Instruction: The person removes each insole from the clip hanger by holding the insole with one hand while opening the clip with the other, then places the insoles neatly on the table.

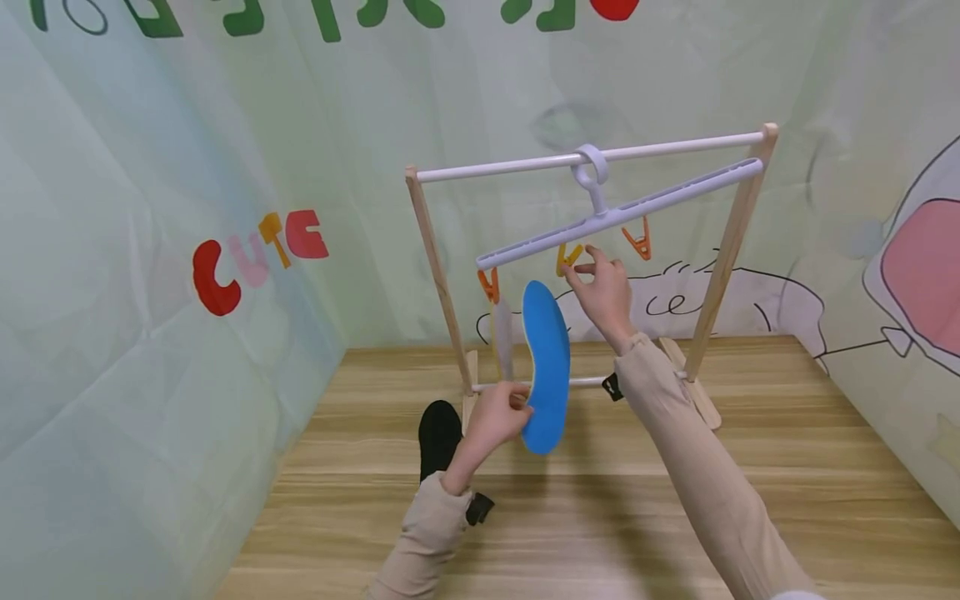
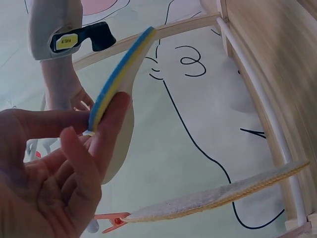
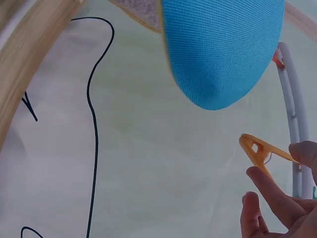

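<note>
My left hand [image 1: 495, 417] pinches a blue insole [image 1: 547, 367] by its edge, holding it upright under the hanger [image 1: 645, 206]. In the left wrist view this insole [image 2: 119, 74] is seen edge-on, with a blue top, a yellow layer and a pale underside. My right hand [image 1: 606, 296] pinches the handles of a yellow clothespin [image 3: 256, 148] between thumb and finger, below the hanger's bar. The insole's rounded tip is a little away from the clothespin. A greyish insole [image 2: 213, 196] hangs from an orange clothespin [image 1: 489, 286] at the hanger's low left end.
The lilac hanger tilts down to the left on a wooden rack [image 1: 432, 267] with a white top rod [image 1: 495, 168]. Another orange clothespin [image 1: 640, 242] hangs to the right. A black insole [image 1: 438, 433] lies on the wooden table [image 1: 360, 500], partly behind my left arm.
</note>
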Tool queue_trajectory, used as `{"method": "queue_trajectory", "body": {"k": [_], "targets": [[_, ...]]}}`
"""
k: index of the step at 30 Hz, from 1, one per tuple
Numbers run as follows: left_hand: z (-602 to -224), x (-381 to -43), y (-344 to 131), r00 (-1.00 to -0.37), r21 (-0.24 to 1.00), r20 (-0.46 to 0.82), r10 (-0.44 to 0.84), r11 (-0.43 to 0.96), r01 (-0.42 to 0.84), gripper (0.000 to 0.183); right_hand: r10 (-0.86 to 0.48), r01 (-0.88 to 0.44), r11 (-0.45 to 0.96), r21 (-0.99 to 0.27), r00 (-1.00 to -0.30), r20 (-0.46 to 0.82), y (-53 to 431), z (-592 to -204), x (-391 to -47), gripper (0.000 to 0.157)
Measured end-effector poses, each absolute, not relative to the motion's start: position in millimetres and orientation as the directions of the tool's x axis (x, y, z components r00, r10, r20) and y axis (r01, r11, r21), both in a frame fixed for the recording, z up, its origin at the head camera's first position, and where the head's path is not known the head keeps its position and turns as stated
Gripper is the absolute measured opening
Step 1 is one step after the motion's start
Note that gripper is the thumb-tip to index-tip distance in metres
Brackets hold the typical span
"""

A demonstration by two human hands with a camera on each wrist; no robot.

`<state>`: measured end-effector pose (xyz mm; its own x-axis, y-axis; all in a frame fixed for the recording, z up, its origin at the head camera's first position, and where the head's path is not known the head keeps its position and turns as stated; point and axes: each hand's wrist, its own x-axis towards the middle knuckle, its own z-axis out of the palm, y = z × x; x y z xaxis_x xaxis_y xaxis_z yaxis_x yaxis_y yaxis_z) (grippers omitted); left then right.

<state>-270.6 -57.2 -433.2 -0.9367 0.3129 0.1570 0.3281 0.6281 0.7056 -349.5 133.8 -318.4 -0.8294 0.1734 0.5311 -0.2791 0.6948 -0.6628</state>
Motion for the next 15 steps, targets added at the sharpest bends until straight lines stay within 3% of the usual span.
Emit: {"method": "queue_trajectory", "body": {"k": [5, 15], "targets": [[-387.0, -235.2, -52.1, -0.952, 0.702, 0.147, 0.269, 0.650, 0.291, 0.031, 0.170, -0.323, 0.688, -0.650, -0.799, 0.577, 136.5, -322.0, -343.6, 0.048], [-378.4, -229.9, -63.2, -0.951, 0.757, 0.164, 0.262, 0.585, 0.291, 0.030, 0.173, -0.417, 0.635, -0.650, -0.743, 0.646, 148.2, -326.0, -326.9, 0.031]]}}
